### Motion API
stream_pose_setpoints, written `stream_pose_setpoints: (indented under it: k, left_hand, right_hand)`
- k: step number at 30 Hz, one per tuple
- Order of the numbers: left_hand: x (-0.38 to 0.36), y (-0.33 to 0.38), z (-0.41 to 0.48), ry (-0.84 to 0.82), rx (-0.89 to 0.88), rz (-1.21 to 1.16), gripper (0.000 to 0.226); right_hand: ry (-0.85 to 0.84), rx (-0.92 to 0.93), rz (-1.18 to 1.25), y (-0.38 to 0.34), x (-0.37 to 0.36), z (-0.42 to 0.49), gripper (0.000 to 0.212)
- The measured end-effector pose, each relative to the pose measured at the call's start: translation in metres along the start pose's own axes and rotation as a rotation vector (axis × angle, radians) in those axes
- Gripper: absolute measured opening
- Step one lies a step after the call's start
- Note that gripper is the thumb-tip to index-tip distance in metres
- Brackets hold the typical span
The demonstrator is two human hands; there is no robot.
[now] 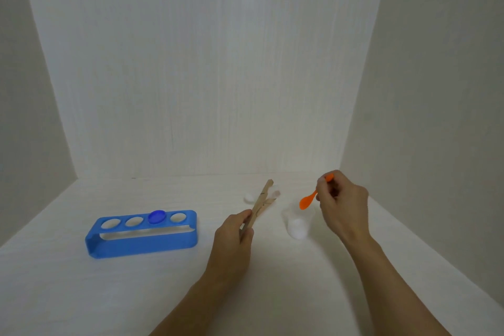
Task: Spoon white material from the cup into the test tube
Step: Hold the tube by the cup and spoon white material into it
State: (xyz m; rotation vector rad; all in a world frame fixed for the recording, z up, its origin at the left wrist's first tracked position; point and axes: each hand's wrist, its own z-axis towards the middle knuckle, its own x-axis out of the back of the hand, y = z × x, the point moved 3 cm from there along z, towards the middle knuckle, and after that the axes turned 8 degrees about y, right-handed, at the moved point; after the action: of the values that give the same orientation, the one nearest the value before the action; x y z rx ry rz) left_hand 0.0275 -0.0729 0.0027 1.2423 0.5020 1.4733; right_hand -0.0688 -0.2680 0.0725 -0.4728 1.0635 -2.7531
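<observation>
My left hand [236, 234] grips the lower end of a wooden test tube clamp [261, 203]. The clamp's jaws hold a clear test tube [275, 193], faint against the pale table and tilted toward the right. My right hand [342, 206] pinches the handle of a small orange spoon [307, 201]. The spoon's bowl hangs just above the rim of a clear plastic cup [298, 222]. White material [297, 228] lies in the bottom of the cup. The spoon bowl looks empty.
A blue test tube rack [141, 233] with several holes stands at the left; a dark blue cap [156, 216] sits in one hole. A small white lump [248, 196] lies behind the clamp. Pale walls enclose the table at the back and both sides.
</observation>
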Motion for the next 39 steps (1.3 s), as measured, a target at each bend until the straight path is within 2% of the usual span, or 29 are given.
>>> stream_pose_setpoints:
  k: [6, 22, 28, 39]
  left_hand:
    - [-0.002, -0.001, 0.001, -0.002, -0.009, 0.013, 0.039]
    - [-0.002, -0.001, -0.001, 0.002, -0.028, -0.015, 0.039]
    - [-0.002, 0.001, -0.002, -0.009, -0.035, -0.013, 0.039]
    - [-0.002, 0.000, -0.001, 0.004, -0.062, -0.016, 0.039]
  right_hand:
    - [-0.079, -0.012, -0.081, 0.012, -0.012, -0.007, 0.023]
    - [-0.091, -0.340, -0.059, 0.032, -0.014, -0.011, 0.019]
    - [-0.114, -0.477, 0.039, 0.035, -0.016, -0.012, 0.019]
    - [-0.032, -0.533, 0.139, 0.034, -0.010, -0.011, 0.019]
